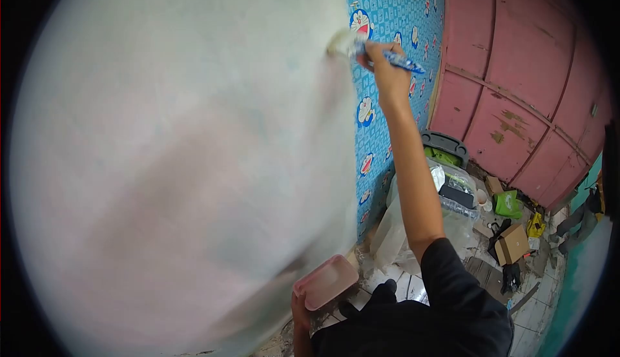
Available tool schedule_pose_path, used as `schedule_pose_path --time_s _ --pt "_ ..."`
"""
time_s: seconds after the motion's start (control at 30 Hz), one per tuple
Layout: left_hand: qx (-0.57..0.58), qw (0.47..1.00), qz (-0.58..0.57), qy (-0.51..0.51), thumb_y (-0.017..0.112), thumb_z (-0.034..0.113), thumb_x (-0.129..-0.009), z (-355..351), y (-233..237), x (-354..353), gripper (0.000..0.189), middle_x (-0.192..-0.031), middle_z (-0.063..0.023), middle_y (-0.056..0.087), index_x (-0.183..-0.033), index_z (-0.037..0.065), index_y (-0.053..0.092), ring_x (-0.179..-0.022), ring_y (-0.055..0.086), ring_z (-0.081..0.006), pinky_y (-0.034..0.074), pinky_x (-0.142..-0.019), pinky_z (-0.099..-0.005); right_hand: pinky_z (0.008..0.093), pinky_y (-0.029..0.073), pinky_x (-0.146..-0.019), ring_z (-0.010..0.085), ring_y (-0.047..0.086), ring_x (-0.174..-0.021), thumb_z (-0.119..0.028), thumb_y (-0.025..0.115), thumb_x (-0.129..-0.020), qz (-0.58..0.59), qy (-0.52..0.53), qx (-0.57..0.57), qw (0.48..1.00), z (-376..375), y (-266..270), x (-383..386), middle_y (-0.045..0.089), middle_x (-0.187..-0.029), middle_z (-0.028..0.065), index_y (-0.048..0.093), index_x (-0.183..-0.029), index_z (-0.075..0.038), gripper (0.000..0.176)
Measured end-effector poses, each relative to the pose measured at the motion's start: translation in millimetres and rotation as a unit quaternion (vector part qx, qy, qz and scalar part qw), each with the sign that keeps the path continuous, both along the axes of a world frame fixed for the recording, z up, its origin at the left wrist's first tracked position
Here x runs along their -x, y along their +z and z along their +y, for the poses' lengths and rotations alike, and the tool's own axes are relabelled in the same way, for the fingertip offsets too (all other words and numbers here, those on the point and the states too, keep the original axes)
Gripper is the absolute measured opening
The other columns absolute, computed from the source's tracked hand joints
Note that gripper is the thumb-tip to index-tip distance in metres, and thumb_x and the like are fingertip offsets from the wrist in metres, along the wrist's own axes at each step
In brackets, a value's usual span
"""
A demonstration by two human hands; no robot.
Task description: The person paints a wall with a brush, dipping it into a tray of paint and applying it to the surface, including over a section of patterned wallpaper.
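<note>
White wall (181, 163); blue cartoon-cat wallpaper (387, 8); pink tray (325, 281); pink doors (516, 66).

The right arm (413, 182) reaches up and forward, almost straight and bare below a black sleeve (452, 279), with the right hand (382, 66) closed in a firm grip. The left hand (299, 310) sits low by the body, fingers curled in a hold.

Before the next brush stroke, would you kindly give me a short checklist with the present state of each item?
1. Right hand grips brush: ok.
2. Brush touches wall at the painted edge: ok.
3. Left hand holds tray: ok.
4. Paint in tray: cannot tell.
5. Wallpaper fully covered: not ok, a blue strip is bare.
</note>
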State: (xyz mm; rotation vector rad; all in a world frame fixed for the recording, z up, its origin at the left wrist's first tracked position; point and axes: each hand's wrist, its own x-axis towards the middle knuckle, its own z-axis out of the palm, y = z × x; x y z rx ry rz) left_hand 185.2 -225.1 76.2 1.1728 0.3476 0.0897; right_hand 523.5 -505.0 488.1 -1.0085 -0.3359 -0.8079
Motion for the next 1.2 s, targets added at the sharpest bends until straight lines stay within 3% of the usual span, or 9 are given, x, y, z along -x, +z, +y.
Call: schedule_pose_path --time_s 0.17,0.47,0.63,0.77,0.8,0.83,0.93,1.1,1.2 --pt "-0.005 1.0 0.01 0.02 0.053 0.026 -0.094 1 10 0 0.044 -0.121 -0.0109 0.057 -0.13 0.0 0.048 -0.113 0.054 -0.0214 0.041 -0.099 -0.0349 0.0309 0.054 -0.083 0.0161 0.064 -0.086 -0.014 0.066 -0.091 -0.002 0.065 -0.07 0.995 3 -24 -8 0.063 -0.091 0.0102 0.053 -0.092 -0.004 0.017" --pt "-0.019 0.999 0.024 0.02 0.051 0.022 -0.096 12 14 8 0.043 -0.121 -0.013 0.057 -0.131 -0.001 0.046 -0.112 0.057 -0.0231 0.044 -0.097 -0.0361 0.0345 0.057 -0.078 0.0156 0.063 -0.084 -0.013 0.064 -0.093 0.229 0.103 -0.187 0.95 20 -376 10 0.061 -0.091 0.0076 0.053 -0.092 -0.006 0.014" --pt "-0.011 0.999 0.028 0.012 0.051 0.02 -0.096 18 2 5 0.04 -0.121 -0.0126 0.058 -0.13 -0.001 0.048 -0.109 0.058 -0.0224 0.045 -0.096 -0.0355 0.0309 0.057 -0.064 0.0143 0.064 -0.066 -0.01 0.067 -0.087 0.4 -0.008 -0.018 0.916 5 -436 21 0.063 -0.075 0.0072 0.055 -0.083 -0.003 0.014" --pt "-0.027 0.999 0.029 0.008 0.052 0.021 -0.096 14 9 2 0.04 -0.121 -0.0114 0.057 -0.13 -0.001 0.048 -0.108 0.057 -0.0207 0.044 -0.096 -0.0345 0.0289 0.052 -0.054 0.0131 0.062 -0.058 -0.01 0.067 -0.085 0.24 -0.118 0.121 0.956 7 -392 -23 0.063 -0.067 0.0077 0.058 -0.076 -0.002 0.015" --pt "-0.032 0.999 0.025 0.003 0.053 0.021 -0.096 13 13 2 0.041 -0.12 -0.011 0.057 -0.13 0.0 0.048 -0.109 0.057 -0.0202 0.044 -0.096 -0.0342 0.0304 0.048 -0.052 0.013 0.06 -0.055 -0.014 0.067 -0.083 0.232 -0.189 0.223 0.928 6 -333 -18 0.064 -0.063 0.0085 0.059 -0.072 0.0 0.02" --pt "-0.034 0.999 0.021 0.005 0.053 0.022 -0.095 15 7 2 0.041 -0.12 -0.0105 0.057 -0.129 0.0 0.049 -0.109 0.056 -0.0199 0.043 -0.096 -0.0339 0.038 0.048 -0.059 0.0268 0.063 -0.059 -0.02 0.067 -0.079 0.239 -0.162 0.196 0.937 11 -273 -12 0.063 -0.063 0.0157 0.058 -0.075 0.005 0.026" --pt "-0.032 0.999 0.019 0.008 0.055 0.024 -0.094 16 -5 5 0.042 -0.119 -0.0093 0.058 -0.128 0.0 0.049 -0.109 0.055 -0.019 0.042 -0.096 -0.033 0.0401 0.049 -0.059 0.0306 0.065 -0.061 -0.023 0.067 -0.08 0.158 -0.264 0.228 0.924 9 -149 -23 0.065 -0.066 0.0188 0.06 -0.077 0.004 0.028" --pt "-0.011 1.0 0.029 0.005 0.056 0.025 -0.093 7 0 4 0.043 -0.119 -0.009 0.058 -0.128 0.0 0.05 -0.111 0.054 -0.0184 0.041 -0.098 -0.0324 0.0283 0.055 -0.071 0.0169 0.066 -0.071 -0.011 0.067 -0.087 -0.04 -0.087 0.021 0.995 4 15 -13 0.066 -0.08 0.0099 0.058 -0.086 0.001 0.015" --pt "-0.004 1.0 0.025 0.001 0.055 0.025 -0.093 6 7 5 0.043 -0.12 -0.0098 0.058 -0.128 0.0 0.05 -0.112 0.054 -0.0186 0.041 -0.098 -0.0325 0.0275 0.053 -0.078 0.0154 0.065 -0.077 -0.011 0.066 -0.089 -0.076 0.032 -0.125 0.989 11 46 -6 0.065 -0.082 0.0098 0.058 -0.089 0.0 0.015"
